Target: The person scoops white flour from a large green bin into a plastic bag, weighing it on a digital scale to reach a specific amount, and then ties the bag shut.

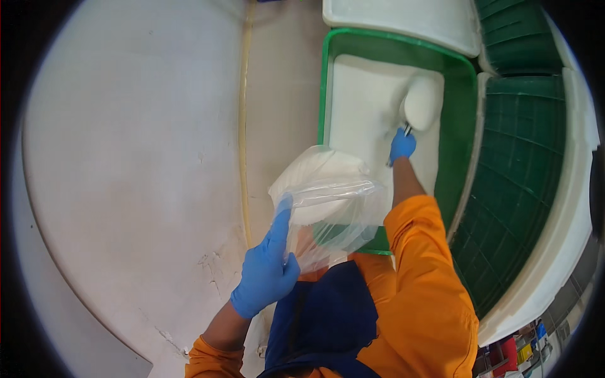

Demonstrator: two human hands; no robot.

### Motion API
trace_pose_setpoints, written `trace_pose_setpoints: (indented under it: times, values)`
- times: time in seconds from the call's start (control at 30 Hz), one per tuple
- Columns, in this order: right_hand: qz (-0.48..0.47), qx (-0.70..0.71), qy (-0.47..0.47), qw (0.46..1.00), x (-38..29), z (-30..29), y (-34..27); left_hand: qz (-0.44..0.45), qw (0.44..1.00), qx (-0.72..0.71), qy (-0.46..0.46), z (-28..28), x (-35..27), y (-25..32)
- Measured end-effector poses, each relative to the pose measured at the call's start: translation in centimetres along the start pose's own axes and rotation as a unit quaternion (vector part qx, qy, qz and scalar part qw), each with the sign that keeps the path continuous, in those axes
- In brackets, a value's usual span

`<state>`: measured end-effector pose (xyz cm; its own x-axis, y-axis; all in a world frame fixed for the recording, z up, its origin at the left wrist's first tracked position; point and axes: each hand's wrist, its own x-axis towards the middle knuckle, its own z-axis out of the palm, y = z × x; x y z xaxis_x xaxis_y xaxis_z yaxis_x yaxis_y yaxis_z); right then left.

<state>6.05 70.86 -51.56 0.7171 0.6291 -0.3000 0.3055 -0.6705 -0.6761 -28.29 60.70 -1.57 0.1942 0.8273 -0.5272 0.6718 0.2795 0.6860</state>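
Note:
My right hand point(402, 144), in a blue glove, grips the metal handle of a scoop point(419, 104) heaped with white powder. The scoop is over the powder bed point(364, 104) inside a green plastic bin point(456, 156). My left hand point(269, 264), also gloved in blue, holds the mouth of a clear plastic bag point(331, 193) at its left side. White powder fills part of the bag, which lies over the bin's near left corner. The bag's mouth faces me. Its underside is hidden.
A pale wall point(142, 141) with cracked paint rises on the left. Dark green panels or lids with white rims point(520, 156) line the right side. Beyond the bin is a white lid or tub point(401, 19). Various coloured items point(515, 352) appear at the lower right.

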Motion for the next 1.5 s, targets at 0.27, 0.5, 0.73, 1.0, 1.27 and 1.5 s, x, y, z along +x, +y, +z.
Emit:
trace_pose_setpoints:
  times: [0.27,0.5,0.73,1.0,1.27,1.5]
  values:
    - [-0.047,-0.09,-0.056,0.993,-13.3,-15.5,-9.4,0.044,0.998,0.016,0.039,0.1,-1.8,-0.4]
    - [-0.067,-0.107,-0.095,0.987,-24.9,-32.1,-12.7,0.063,0.995,0.016,0.071,1.2,-2.6,-2.1]
    - [-0.136,-0.232,-0.11,0.957,-30.6,-44.9,-14.8,0.056,0.995,0.053,0.056,2.1,-1.2,-1.7]
    - [-0.276,-0.35,-0.237,0.863,-31.8,-47.4,-23.3,0.039,0.996,0.078,-0.001,2.2,-1.9,-0.3]
    - [-0.328,-0.55,-0.387,0.663,-32.2,-42.4,-40.0,0.093,0.987,0.132,0.012,3.1,-2.3,-1.9]
    - [-0.191,-0.543,-0.345,0.742,-26.3,-52.2,-33.9,0.026,0.997,0.066,0.012,1.1,-2.3,0.6]
